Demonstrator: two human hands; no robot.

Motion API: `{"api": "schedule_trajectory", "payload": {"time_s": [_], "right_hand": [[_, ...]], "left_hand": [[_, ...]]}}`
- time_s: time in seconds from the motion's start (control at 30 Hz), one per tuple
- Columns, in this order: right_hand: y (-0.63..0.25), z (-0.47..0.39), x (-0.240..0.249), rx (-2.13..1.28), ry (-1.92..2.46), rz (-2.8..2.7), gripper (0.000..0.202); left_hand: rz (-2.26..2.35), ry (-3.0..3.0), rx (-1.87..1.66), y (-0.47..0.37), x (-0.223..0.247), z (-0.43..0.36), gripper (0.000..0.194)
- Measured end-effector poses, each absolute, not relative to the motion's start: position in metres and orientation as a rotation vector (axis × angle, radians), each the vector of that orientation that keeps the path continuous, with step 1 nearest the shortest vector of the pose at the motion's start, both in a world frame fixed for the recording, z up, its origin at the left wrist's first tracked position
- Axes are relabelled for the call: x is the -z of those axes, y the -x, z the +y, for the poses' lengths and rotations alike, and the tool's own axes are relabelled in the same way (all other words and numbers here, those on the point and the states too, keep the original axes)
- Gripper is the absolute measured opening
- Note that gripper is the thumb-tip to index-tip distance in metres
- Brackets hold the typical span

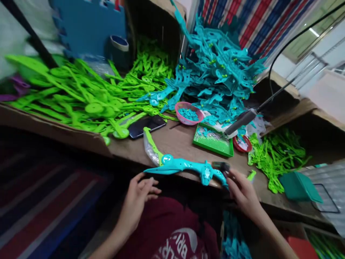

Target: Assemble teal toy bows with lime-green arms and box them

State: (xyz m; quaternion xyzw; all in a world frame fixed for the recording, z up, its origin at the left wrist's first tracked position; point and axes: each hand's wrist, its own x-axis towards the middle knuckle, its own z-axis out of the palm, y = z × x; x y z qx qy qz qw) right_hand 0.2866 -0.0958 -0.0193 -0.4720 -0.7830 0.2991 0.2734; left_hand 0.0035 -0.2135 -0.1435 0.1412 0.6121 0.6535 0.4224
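Note:
A turquoise plastic toy part point(185, 164) with a round joint lies along the table's front edge. A curved lime-green and clear piece point(152, 147) joins it at its left end. My left hand point(140, 194) is just below its pointed left tip, fingers loosely bent and apart; whether a fingertip touches the tip is unclear. At the other end, my right hand point(241, 189) has its fingers closed about the turquoise part's curved end. A short dark object point(221, 166) lies against the right fingertips, too blurred to name.
Heaped lime-green parts point(81, 90) cover the left, and turquoise parts point(215, 68) are piled at the back. A dark phone point(147, 126), a pink bowl point(188, 113) of small turquoise pieces, a green tray point(214, 140) and a red bowl point(242, 143) stand between. A grey-handled rod point(239, 122) slants over the tray.

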Motion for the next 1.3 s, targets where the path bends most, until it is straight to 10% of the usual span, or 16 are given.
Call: {"api": "schedule_trajectory", "payload": {"time_s": [0.6,1.3], "right_hand": [[-0.077,-0.002,0.064,-0.837,0.722,-2.679,0.038],[-0.247,-0.082,0.041,-0.671,1.107,-2.634,0.041]], "left_hand": [[1.163,-0.622,-1.531,-0.047,0.162,-0.193,0.039],[1.624,-0.833,-1.385,-0.034,0.159,-0.19,0.032]]}}
